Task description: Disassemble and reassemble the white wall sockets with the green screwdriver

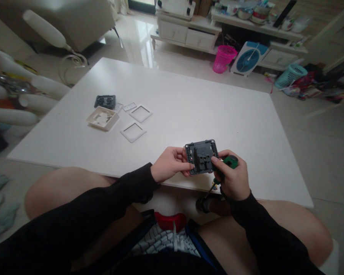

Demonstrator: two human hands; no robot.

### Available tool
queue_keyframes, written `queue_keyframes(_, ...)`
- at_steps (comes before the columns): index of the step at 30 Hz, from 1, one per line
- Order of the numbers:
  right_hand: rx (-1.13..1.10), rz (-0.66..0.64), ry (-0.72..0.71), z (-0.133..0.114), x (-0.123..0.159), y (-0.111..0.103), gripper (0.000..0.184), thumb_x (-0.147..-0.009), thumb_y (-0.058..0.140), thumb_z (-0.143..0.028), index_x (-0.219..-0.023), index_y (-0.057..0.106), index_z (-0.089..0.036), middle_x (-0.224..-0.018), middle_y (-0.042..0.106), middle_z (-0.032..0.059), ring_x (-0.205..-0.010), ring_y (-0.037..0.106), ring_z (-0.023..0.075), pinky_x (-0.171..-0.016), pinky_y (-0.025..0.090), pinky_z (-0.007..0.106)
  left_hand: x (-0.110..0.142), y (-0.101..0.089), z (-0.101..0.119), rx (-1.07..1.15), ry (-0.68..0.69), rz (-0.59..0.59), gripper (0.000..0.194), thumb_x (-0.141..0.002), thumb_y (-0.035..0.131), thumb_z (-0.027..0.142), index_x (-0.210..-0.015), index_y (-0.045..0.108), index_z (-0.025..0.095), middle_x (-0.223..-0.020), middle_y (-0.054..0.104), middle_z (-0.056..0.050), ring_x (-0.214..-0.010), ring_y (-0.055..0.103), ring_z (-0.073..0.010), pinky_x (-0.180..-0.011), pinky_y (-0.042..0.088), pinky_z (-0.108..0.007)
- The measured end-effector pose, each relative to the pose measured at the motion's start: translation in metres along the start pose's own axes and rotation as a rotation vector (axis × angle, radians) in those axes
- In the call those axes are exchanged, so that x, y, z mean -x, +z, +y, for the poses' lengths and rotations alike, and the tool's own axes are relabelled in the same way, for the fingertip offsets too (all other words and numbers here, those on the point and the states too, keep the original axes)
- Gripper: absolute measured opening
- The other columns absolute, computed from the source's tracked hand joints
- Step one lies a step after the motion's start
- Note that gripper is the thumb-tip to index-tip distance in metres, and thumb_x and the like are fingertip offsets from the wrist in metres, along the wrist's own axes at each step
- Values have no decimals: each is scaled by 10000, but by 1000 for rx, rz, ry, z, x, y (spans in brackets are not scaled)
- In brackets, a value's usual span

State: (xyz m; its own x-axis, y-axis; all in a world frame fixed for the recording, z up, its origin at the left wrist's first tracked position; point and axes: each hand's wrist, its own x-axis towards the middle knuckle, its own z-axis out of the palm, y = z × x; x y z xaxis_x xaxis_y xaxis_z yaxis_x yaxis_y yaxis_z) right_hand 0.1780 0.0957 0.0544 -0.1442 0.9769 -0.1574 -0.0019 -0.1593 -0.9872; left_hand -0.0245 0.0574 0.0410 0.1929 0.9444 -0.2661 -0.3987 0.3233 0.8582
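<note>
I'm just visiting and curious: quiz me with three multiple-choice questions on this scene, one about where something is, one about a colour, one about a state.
1. Where does the white box lie?
A. on the table's left part
B. on the floor
C. in the person's lap

2. What colour is the screwdriver handle?
A. red
B. green
C. yellow

3. How is the grey socket module held?
A. lying loose on the table
B. pinched between both hands
C. by one hand only

Answers: 1 A, it sits on the table beside the white frames. 2 B, green shows in the right hand. 3 B, the left hand and right hand grip its sides.
</note>
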Motion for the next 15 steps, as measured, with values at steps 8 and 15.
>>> queue_keyframes(8,-5,-19,17,1,2,-2,324,-738,901,-383,-799,639,-203,-554,562,-83,-348,466,61,-307,316,165,1,2,3,-14,-24,5,227,-594,825,142,-690,622,116,-573,711,-44,-458,635,-102,-441,510,-166)
queue_keyframes(15,-5,-14,29,2,1,0,335,-726,905,-390,-781,637,-197,-540,558,-80,-343,466,65,-305,314,170,2,3,4,-48,-2,43,243,-601,807,168,-641,569,139,-562,703,-51,-472,650,-121,-411,482,-166)
